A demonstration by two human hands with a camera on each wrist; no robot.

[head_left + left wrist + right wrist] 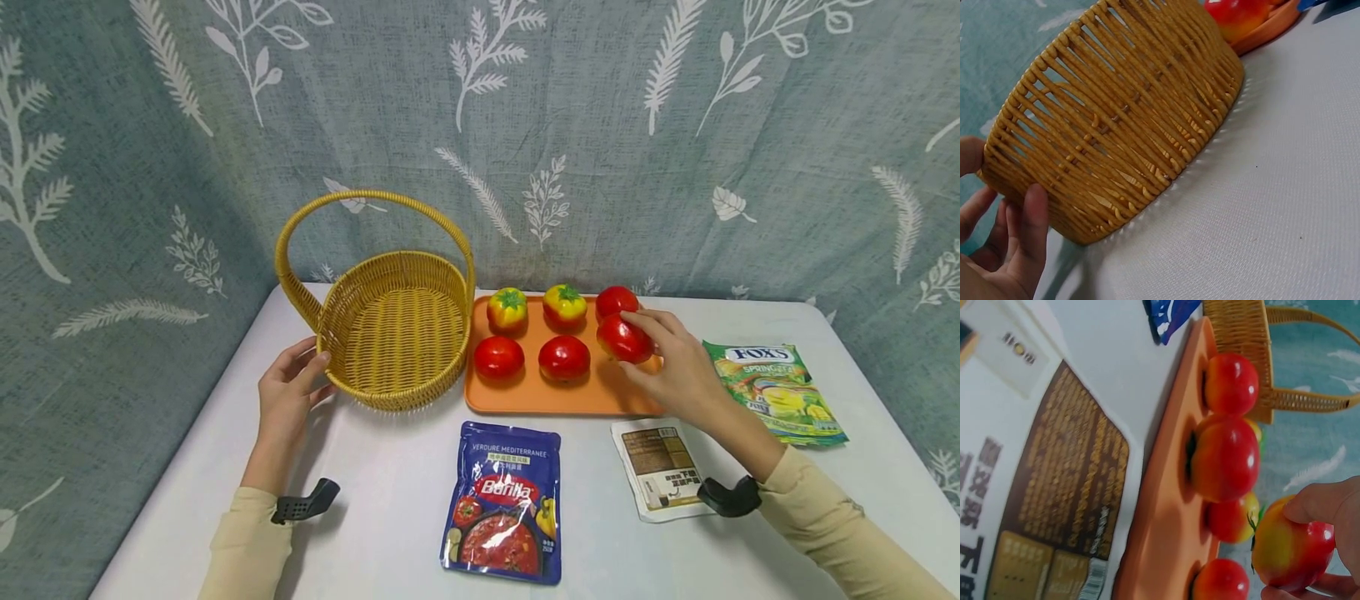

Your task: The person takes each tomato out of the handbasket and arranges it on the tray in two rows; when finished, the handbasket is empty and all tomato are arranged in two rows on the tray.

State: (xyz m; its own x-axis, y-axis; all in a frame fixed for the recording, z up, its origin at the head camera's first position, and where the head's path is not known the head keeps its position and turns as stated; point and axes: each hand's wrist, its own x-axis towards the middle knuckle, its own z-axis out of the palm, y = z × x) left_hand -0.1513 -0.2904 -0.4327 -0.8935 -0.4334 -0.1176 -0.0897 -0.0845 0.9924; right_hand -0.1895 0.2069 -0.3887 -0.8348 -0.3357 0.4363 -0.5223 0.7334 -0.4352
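Observation:
My right hand (678, 362) pinches a red tomato (625, 338) between thumb and fingers, above the right end of an orange tray (555, 403). Yellow and a green stalk show on the tomato's underside in the right wrist view. Several more tomatoes lie on the tray, among them a red one (565, 358) in front and a yellow one with green leaves (565, 306) behind. At the left, my left hand (291, 387) grips the near-left rim of a woven basket (401, 398) with a tall handle. The basket's inside shows only its woven floor.
A blue Barilla pouch (504, 500) lies in front of the tray. A white and brown packet (660, 468) rests under the right forearm, and a green Fox's bag (776, 392) lies at the right. Behind the white table (390, 517) hangs a patterned curtain (600, 167).

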